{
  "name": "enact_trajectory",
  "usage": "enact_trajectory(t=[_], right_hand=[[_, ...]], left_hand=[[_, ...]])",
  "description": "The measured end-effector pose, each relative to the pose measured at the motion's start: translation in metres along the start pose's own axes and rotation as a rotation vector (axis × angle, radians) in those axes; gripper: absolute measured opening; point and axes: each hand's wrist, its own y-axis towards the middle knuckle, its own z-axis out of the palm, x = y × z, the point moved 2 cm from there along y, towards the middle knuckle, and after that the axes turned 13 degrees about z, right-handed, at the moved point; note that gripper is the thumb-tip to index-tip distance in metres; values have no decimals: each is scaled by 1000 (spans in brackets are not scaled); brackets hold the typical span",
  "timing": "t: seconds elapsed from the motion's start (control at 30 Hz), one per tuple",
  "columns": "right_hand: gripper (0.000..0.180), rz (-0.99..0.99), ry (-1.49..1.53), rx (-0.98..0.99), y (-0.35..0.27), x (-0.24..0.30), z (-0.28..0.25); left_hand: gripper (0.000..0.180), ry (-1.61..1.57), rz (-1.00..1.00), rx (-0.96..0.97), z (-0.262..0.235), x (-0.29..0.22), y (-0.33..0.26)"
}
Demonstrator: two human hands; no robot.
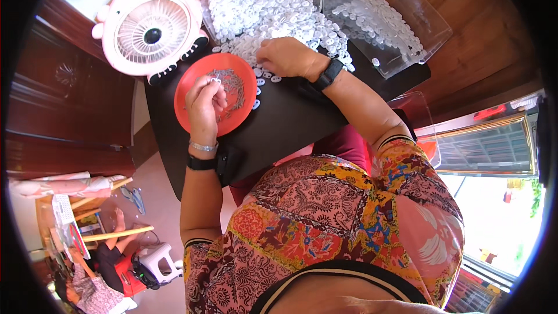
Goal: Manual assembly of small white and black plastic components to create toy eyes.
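My left hand (206, 104) is over a red plate (183, 113) heaped with small grey metal pins (232, 84). Its thumb and fingers are pinched on a small white piece (216, 80), whose exact shape is hard to make out. Farther right, my right hand (290, 58) reaches to the near edge of a large pile of white oval plastic pieces (261, 3), each with small holes. The right fingers are curled down at the pile, and whatever is between them is hidden. A few loose white ovals (256, 104) lie between the plate and my right wrist.
A pink and white fan (152, 36) stands left of the pile on the black table (290, 128). At the back right, a clear plastic bin (427, 38) holds more white ovals. Another person (102, 279) is at the lower left, near a white stool (160, 264).
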Motion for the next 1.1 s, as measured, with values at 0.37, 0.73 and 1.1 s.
enact_trajectory(t=[0.37, 0.73, 1.1], right_hand=[[18, 97, 10, -17, -2, 9, 3], [19, 106, 141, 19, 5, 1, 8], [13, 200, 1489, 206, 7, -4, -10]], left_hand=[[18, -46, 25, 96, 45, -45, 30], [18, -143, 26, 107, 70, 12, 44], [16, -311, -53, 57, 68, 15, 40]])
